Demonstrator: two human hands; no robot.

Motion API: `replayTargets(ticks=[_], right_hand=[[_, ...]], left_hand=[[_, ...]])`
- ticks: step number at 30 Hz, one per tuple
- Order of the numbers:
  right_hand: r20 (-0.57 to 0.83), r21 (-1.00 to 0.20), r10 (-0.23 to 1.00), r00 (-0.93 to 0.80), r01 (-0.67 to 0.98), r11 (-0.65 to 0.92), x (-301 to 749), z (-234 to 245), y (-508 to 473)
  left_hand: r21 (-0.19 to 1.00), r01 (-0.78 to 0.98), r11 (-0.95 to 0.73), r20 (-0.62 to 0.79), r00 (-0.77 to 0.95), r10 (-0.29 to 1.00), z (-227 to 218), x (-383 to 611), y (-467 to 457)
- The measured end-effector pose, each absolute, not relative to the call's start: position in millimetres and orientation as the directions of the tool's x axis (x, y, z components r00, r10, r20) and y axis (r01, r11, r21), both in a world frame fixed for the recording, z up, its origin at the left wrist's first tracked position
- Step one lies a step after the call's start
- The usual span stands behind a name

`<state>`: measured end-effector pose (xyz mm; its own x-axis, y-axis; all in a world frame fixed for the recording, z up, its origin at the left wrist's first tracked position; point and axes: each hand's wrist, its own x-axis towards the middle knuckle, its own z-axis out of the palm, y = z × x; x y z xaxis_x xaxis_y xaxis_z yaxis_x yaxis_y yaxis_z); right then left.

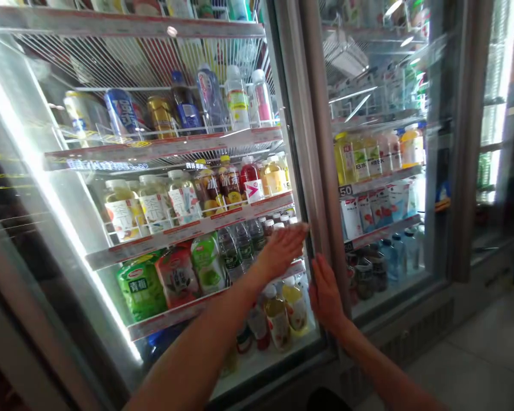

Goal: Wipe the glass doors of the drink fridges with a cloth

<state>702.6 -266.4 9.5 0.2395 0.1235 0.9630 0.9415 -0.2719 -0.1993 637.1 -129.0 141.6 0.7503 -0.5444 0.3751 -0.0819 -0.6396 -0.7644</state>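
Standing before a tall drinks cooler (411, 337), the person had both arms out toward its grey centre post (308, 142), which ran upright between the two glass-fronted bays. The right-hand glass door (385, 171) looked shut. Whether glass lay over the left bay could not be told from the glare.

- Wire shelves (188, 231) with red price strips, packed with bottles.
- Left hand (282, 248): palm down, fingers straight and close together, holding nothing, tips just reaching the post at middle-shelf height.
- Right hand (325, 294): lower, flat against the post, fingers together and pointing up, also empty.
- Green bottles (141, 288) well to the left, small dark water bottles (244, 242) just behind the left wrist, yellow bottles (278, 319) below it.

Judgement: the work at the post wanted flat palms and even pressure, with fingertips kept out of any gap along the post's edge and the left forearm clear of the shelf fronts.
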Motion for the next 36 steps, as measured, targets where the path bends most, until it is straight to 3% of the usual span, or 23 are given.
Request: replayTargets(ticks=[4, 10, 14, 15, 19, 21, 24, 26, 31, 33, 36], right_hand=[[0.958, -0.218, 0.128, 0.258, 0.940, -0.264, 702.2, 2.9, -268.3], [0.952, -0.254, 0.100, 0.288, 0.932, -0.260, 702.2, -0.5, -268.5], [0.950, -0.190, 0.199, 0.240, 0.952, -0.239, 691.9, -6.9, -261.7], [0.948, -0.174, 0.222, 0.227, 0.957, -0.232, 688.5, -7.5, -258.7], [0.945, -0.157, 0.252, 0.210, 0.964, -0.215, 672.5, -1.1, -241.8], [0.948, -0.131, 0.261, 0.180, 0.972, -0.193, 662.6, 5.0, -232.0], [0.950, -0.038, 0.300, 0.082, 0.988, -0.149, 648.3, 13.2, -218.7], [0.942, 0.008, 0.332, 0.034, 0.992, -0.124, 641.5, 18.7, -211.3], [0.945, -0.010, 0.323, 0.049, 0.993, -0.120, 625.7, 31.1, -194.1], [0.940, 0.022, 0.341, 0.012, 0.995, -0.095, 616.4, 32.5, -187.6], [0.926, 0.063, 0.376, -0.034, 0.996, -0.064, 604.1, 33.3, -179.6]], left_hand=[[-0.814, -0.304, -0.496, 0.127, 0.739, -0.662, 107.7, 629.7, -126.1], [-0.790, -0.069, -0.609, 0.383, 0.720, -0.578, 113.6, 627.2, -121.3], [-0.837, -0.280, -0.471, 0.144, 0.716, -0.683, 95.0, 586.7, -97.0], [-0.835, -0.284, -0.471, 0.139, 0.720, -0.680, 96.4, 575.1, -88.8], [-0.772, 0.033, -0.634, 0.458, 0.721, -0.520, 122.2, 537.9, -63.6], [-0.754, 0.088, -0.650, 0.509, 0.705, -0.495, 126.4, 520.5, -57.1], [-0.832, -0.156, -0.533, 0.264, 0.734, -0.626, 119.3, 488.4, -45.8], [-0.840, -0.189, -0.509, 0.211, 0.750, -0.627, 120.9, 464.8, -33.1], [-0.704, 0.265, -0.658, 0.615, 0.691, -0.379, 132.6, 415.0, -5.3], [-0.721, 0.201, -0.663, 0.562, 0.730, -0.390, 120.5, 398.8, -2.4], [-0.776, -0.024, -0.631, 0.362, 0.802, -0.475, 104.8, 372.6, 5.4]])
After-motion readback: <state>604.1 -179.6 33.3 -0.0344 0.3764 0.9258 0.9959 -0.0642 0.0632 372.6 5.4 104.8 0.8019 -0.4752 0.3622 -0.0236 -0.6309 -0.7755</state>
